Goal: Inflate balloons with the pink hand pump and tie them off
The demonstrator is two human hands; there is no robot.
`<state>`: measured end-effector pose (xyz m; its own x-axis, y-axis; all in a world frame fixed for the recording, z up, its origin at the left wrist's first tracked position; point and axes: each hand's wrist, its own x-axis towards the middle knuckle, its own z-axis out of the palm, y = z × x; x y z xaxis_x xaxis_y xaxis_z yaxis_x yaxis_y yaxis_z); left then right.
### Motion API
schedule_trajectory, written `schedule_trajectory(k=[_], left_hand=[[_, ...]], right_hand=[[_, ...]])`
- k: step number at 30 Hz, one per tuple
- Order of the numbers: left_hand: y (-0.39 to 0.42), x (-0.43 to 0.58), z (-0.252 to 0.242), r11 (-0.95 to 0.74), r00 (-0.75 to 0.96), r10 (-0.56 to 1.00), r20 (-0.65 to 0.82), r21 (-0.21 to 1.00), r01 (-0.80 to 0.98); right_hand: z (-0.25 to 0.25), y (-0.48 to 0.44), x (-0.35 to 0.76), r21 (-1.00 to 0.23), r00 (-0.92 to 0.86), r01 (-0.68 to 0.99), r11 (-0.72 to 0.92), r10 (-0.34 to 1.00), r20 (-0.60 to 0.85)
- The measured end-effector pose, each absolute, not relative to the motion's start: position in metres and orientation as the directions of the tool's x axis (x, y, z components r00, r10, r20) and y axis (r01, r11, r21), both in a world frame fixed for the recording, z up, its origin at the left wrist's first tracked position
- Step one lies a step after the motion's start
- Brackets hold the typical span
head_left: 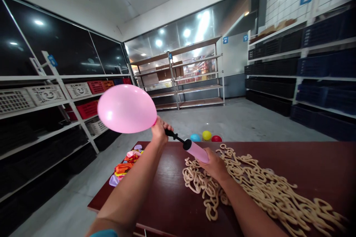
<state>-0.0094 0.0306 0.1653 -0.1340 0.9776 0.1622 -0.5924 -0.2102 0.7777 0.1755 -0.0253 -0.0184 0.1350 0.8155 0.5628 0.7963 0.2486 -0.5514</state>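
Note:
A pink balloon (126,108), blown up round, sits on the black nozzle of a hand pump. My left hand (159,130) is closed round the balloon's neck at the nozzle tip. My right hand (214,163) grips the pink barrel of the pump (194,149), which slants up and left toward the balloon. Both hands hover over a dark red-brown table (169,200).
Flat unblown balloons (125,166) in several colours lie at the table's left edge. A tangle of beige chain links (267,189) covers its right half. Blue, yellow and red blown-up balloons (206,136) lie on the floor beyond. Shelving with crates lines both walls.

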Motion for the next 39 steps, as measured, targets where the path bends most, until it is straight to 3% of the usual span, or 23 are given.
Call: schedule_trajectory(k=[7,22,34,39], left_hand=[[0.035,-0.035,0.199,-0.293,-0.168,0.956,0.241,0.744,-0.600],[0.031,0.036,0.102,-0.083,-0.125,0.992,0.006,0.778,-0.623],[0.032,-0.027,0.168,-0.292,-0.219,0.955,0.200,0.761,-0.580],[0.038,-0.027,0.154,-0.262,-0.248,0.960,0.132,0.746,-0.613]], right_hand=[[-0.017,-0.020,0.189,-0.523,0.197,0.834,0.176,0.790,0.580],[-0.024,-0.023,0.182,-0.455,0.173,0.884,0.105,0.832,0.528],[-0.013,-0.026,0.185,-0.454,0.136,0.872,0.180,0.803,0.580],[-0.013,-0.025,0.189,-0.401,0.172,0.912,0.085,0.809,0.562]])
